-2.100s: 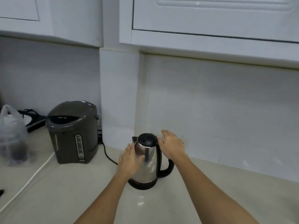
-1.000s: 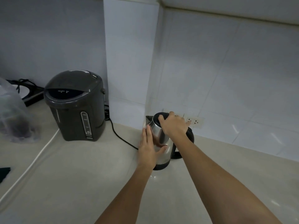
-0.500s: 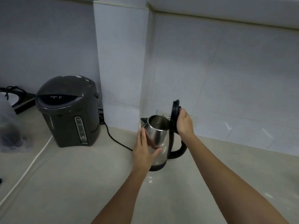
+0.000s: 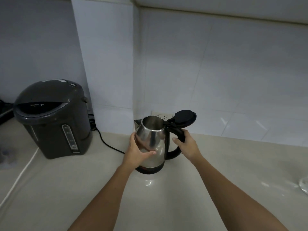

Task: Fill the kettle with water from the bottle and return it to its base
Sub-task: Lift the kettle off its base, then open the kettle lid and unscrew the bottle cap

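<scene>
A steel kettle (image 4: 150,137) stands on its black base (image 4: 149,170) near the wall on the pale counter. Its black lid (image 4: 184,118) is swung fully back and the mouth is uncovered. My left hand (image 4: 138,151) wraps the kettle's shiny body from the left. My right hand (image 4: 187,145) closes around the black handle on the right side. A clear object (image 4: 304,186) shows at the right edge; I cannot tell if it is the bottle.
A dark grey hot-water dispenser (image 4: 53,117) stands at the left with a black cord (image 4: 108,144) running toward the kettle. A white cable (image 4: 18,177) crosses the counter (image 4: 216,164) at the left. A wall socket (image 4: 160,115) sits just behind the kettle.
The lid has gone from upright to folded fully back. My right hand has dropped from the lid to the handle. My left hand stays on the kettle's body.
</scene>
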Available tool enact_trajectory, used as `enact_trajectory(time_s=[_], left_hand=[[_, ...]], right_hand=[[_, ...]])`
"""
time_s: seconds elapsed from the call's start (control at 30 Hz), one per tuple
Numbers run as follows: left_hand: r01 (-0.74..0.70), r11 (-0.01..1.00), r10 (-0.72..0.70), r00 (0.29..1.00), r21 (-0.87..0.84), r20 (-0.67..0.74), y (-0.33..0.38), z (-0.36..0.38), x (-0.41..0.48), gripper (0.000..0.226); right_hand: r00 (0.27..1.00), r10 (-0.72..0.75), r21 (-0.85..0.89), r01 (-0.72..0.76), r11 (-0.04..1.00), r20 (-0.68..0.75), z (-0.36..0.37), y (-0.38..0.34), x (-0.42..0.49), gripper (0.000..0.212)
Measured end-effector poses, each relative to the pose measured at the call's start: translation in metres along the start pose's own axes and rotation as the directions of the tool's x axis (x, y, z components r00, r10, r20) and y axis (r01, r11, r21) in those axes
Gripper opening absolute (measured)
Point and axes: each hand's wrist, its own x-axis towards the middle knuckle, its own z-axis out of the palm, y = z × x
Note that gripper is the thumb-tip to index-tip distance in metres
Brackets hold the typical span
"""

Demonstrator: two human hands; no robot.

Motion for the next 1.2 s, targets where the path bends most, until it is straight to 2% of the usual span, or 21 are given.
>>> enact_trajectory(time_s=[0.07, 0.2, 0.3, 0.53, 0.83, 1.07, 1.2], left_hand=[[-0.012, 0.999, 0.013, 1.000, 0.049, -0.006, 0.003, -0.002, 0.000, 0.131], [-0.034, 0.994, 0.036, 0.999, 0.103, -0.019, 0.012, -0.004, -0.003, 0.119], [-0.067, 0.988, 0.072, 0.997, 0.139, -0.030, 0.026, -0.006, -0.006, 0.107], [-0.163, 0.968, 0.176, 0.983, 0.189, -0.054, 0.088, 0.015, -0.013, 0.094], [-0.164, 0.981, 0.169, 0.984, 0.106, -0.046, 0.131, 0.129, -0.042, 0.090], [-0.101, 0.985, 0.101, 0.995, 0.141, 0.012, 0.143, 0.224, -0.058, 0.086], [-0.055, 0.987, 0.053, 0.998, 0.153, 0.019, 0.146, 0.264, -0.064, 0.101]], right_hand=[[0.999, 0.004, -0.076, -0.007, 0.997, -0.036, 0.001, 0.000, 0.002, 0.033], [0.994, 0.017, -0.031, -0.021, 0.999, -0.109, 0.005, -0.003, 0.004, 0.027], [0.994, 0.009, -0.021, -0.011, 1.000, -0.112, -0.004, -0.005, 0.005, 0.025], [0.986, -0.047, 0.017, 0.050, 0.999, -0.158, -0.064, -0.015, 0.010, 0.018], [0.981, -0.057, -0.092, 0.041, 0.995, -0.184, -0.177, 0.029, 0.011, 0.029], [0.983, 0.008, -0.114, -0.030, 0.993, -0.184, -0.250, 0.098, 0.008, 0.029], [0.984, 0.043, -0.094, -0.060, 0.994, -0.174, -0.275, 0.131, 0.009, 0.028]])
